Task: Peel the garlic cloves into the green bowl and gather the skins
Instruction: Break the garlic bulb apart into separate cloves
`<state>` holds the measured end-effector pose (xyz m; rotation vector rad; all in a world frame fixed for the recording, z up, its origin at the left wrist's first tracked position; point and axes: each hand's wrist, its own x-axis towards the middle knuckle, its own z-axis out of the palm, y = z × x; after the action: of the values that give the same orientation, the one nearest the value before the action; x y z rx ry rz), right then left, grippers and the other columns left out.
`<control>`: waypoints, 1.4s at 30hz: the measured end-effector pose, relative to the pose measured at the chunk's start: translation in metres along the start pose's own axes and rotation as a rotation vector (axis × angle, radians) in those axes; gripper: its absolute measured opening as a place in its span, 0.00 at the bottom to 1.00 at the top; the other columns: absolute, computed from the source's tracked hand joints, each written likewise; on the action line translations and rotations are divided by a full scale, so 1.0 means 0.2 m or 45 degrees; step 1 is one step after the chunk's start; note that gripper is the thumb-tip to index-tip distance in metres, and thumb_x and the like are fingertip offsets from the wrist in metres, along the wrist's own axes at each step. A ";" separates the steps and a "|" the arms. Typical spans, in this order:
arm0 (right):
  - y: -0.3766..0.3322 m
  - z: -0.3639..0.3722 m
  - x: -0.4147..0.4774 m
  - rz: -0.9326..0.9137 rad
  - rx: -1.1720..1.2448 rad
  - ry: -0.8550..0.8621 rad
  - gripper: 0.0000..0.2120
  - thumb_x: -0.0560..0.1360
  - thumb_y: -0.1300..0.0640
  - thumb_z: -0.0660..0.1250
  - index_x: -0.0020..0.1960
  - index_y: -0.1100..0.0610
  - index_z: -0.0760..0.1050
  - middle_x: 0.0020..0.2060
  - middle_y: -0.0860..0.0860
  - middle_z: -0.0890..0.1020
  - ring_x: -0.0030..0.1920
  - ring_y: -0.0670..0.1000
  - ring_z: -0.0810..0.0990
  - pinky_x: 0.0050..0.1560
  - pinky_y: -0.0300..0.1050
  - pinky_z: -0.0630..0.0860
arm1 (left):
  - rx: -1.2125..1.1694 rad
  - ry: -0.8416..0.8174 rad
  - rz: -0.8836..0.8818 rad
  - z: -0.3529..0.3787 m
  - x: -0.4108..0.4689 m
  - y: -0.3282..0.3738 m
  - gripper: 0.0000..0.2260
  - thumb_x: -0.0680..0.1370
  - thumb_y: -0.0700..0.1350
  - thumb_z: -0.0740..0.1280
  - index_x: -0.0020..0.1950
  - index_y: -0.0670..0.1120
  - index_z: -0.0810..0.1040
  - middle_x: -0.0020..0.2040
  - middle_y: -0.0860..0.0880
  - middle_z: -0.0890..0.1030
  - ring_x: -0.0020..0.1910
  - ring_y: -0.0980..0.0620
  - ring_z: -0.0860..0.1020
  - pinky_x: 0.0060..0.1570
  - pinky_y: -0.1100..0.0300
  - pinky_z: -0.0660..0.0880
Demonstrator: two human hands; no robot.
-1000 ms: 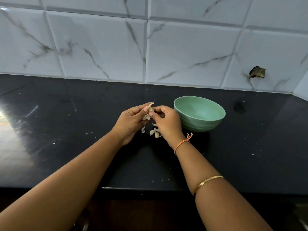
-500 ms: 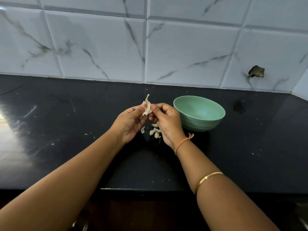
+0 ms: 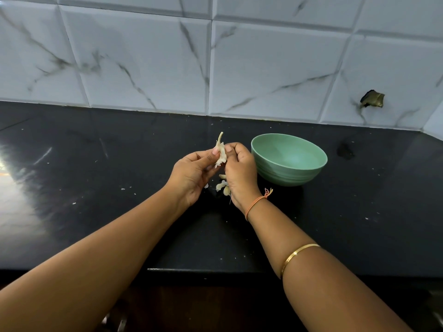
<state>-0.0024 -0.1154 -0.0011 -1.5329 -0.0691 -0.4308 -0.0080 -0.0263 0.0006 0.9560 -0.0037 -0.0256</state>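
Compared with a second ago, the garlic piece (image 3: 221, 153) sits higher between the fingers and its dry stalk now pokes straight up above them, so my guess is it got turned to find a loose edge of skin. Right now the left fingertips (image 3: 215, 152) pinch it from one side and the right fingertips (image 3: 229, 147) from the other, both curled tight on it, probably one side anchoring while the other tears. Both the left hand (image 3: 191, 173) and right hand (image 3: 241, 173) hover over the counter just left of the green bowl (image 3: 282, 174), handy for a quick drop. Can't see any clove in the bowl yet. Some loose cloves and skin bits (image 3: 221, 185) lie on the black counter (image 3: 96, 188) right under the hands, so scraps land in one spot for gathering later
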 end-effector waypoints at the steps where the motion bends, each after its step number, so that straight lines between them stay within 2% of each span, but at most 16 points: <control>1: 0.01 0.00 0.00 -0.011 -0.020 0.005 0.13 0.79 0.61 0.57 0.37 0.54 0.71 0.33 0.48 0.75 0.35 0.45 0.72 0.40 0.43 0.71 | 0.016 0.009 0.008 0.00 0.00 -0.01 0.02 0.75 0.36 0.67 0.46 0.37 0.78 0.38 0.47 0.85 0.37 0.56 0.83 0.37 0.67 0.78; 6: 0.05 0.01 0.02 -0.090 -0.171 0.056 0.17 0.79 0.62 0.56 0.33 0.49 0.67 0.38 0.55 0.76 0.39 0.52 0.73 0.45 0.53 0.76 | 0.121 0.044 0.047 0.00 -0.02 -0.02 0.02 0.74 0.35 0.68 0.45 0.37 0.79 0.40 0.46 0.84 0.37 0.55 0.83 0.38 0.66 0.78; 10: 0.05 0.01 0.02 -0.107 -0.210 0.076 0.15 0.78 0.61 0.57 0.35 0.49 0.69 0.38 0.55 0.77 0.41 0.54 0.75 0.47 0.58 0.77 | 0.213 0.039 0.101 0.00 -0.03 -0.02 0.03 0.74 0.37 0.69 0.47 0.38 0.80 0.43 0.45 0.84 0.41 0.53 0.83 0.43 0.64 0.80; 14: 0.04 0.01 0.02 -0.146 -0.173 0.055 0.08 0.74 0.55 0.63 0.37 0.47 0.72 0.43 0.56 0.80 0.44 0.54 0.79 0.48 0.55 0.78 | 0.232 0.029 0.201 0.00 -0.03 0.00 0.06 0.76 0.37 0.67 0.51 0.41 0.80 0.44 0.46 0.84 0.43 0.53 0.83 0.46 0.63 0.80; 18: 0.04 -0.01 0.01 -0.143 -0.163 -0.063 0.10 0.73 0.62 0.67 0.42 0.47 0.72 0.49 0.54 0.80 0.41 0.45 0.79 0.42 0.46 0.78 | 0.271 -0.027 0.233 0.01 -0.03 0.02 0.09 0.80 0.37 0.62 0.57 0.41 0.78 0.48 0.46 0.83 0.47 0.53 0.81 0.49 0.64 0.79; 20: 0.03 -0.02 0.02 -0.198 -0.159 -0.067 0.12 0.72 0.63 0.68 0.41 0.47 0.71 0.46 0.53 0.81 0.38 0.46 0.77 0.39 0.43 0.76 | 0.274 -0.053 0.206 0.01 -0.04 0.03 0.09 0.81 0.38 0.60 0.56 0.42 0.78 0.49 0.44 0.82 0.47 0.52 0.81 0.50 0.64 0.79; 22: 0.03 -0.02 0.01 -0.275 -0.200 -0.092 0.12 0.71 0.64 0.70 0.41 0.49 0.71 0.44 0.55 0.80 0.36 0.47 0.77 0.36 0.40 0.74 | 0.303 -0.030 0.196 0.01 -0.04 0.03 0.09 0.80 0.42 0.62 0.55 0.41 0.79 0.51 0.41 0.81 0.48 0.51 0.80 0.50 0.63 0.79; 26: 0.03 -0.01 -0.01 -0.369 -0.319 -0.104 0.08 0.70 0.62 0.71 0.45 0.57 0.73 0.45 0.55 0.79 0.39 0.51 0.79 0.41 0.43 0.78 | 0.299 0.022 0.186 0.00 -0.04 0.03 0.12 0.80 0.47 0.61 0.56 0.41 0.79 0.50 0.40 0.81 0.49 0.50 0.81 0.52 0.60 0.79; 32: 0.04 -0.01 -0.01 -0.636 -0.583 -0.127 0.05 0.73 0.61 0.67 0.42 0.61 0.72 0.41 0.55 0.78 0.39 0.51 0.75 0.40 0.47 0.73 | 0.242 0.057 0.105 0.00 -0.03 0.04 0.12 0.82 0.46 0.59 0.52 0.42 0.80 0.42 0.47 0.83 0.41 0.54 0.82 0.46 0.61 0.80; 37: 0.05 0.00 0.00 -0.796 -0.769 -0.122 0.08 0.76 0.59 0.60 0.42 0.64 0.73 0.40 0.58 0.78 0.40 0.58 0.76 0.38 0.52 0.73 | 0.155 0.119 0.021 0.01 -0.03 0.04 0.12 0.81 0.45 0.61 0.43 0.42 0.79 0.33 0.50 0.82 0.32 0.56 0.81 0.32 0.65 0.77; 39: 0.06 0.00 0.00 -0.882 -0.818 -0.079 0.13 0.76 0.57 0.56 0.41 0.64 0.74 0.38 0.59 0.77 0.37 0.60 0.76 0.34 0.51 0.73 | 0.097 0.126 -0.024 0.02 -0.04 0.03 0.11 0.81 0.44 0.62 0.42 0.42 0.78 0.30 0.50 0.81 0.30 0.56 0.81 0.30 0.65 0.76; 42: 0.06 0.01 -0.01 -0.988 -0.859 -0.018 0.17 0.75 0.54 0.51 0.38 0.64 0.73 0.34 0.59 0.75 0.33 0.61 0.75 0.30 0.45 0.67 | 0.040 0.135 -0.058 0.02 -0.04 0.04 0.10 0.80 0.42 0.63 0.41 0.41 0.77 0.29 0.50 0.80 0.28 0.57 0.80 0.30 0.65 0.77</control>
<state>0.0005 -0.1132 -0.0121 -2.1461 -0.5925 -1.1413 -0.0159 -0.0257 0.0091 0.9879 0.1157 -0.0169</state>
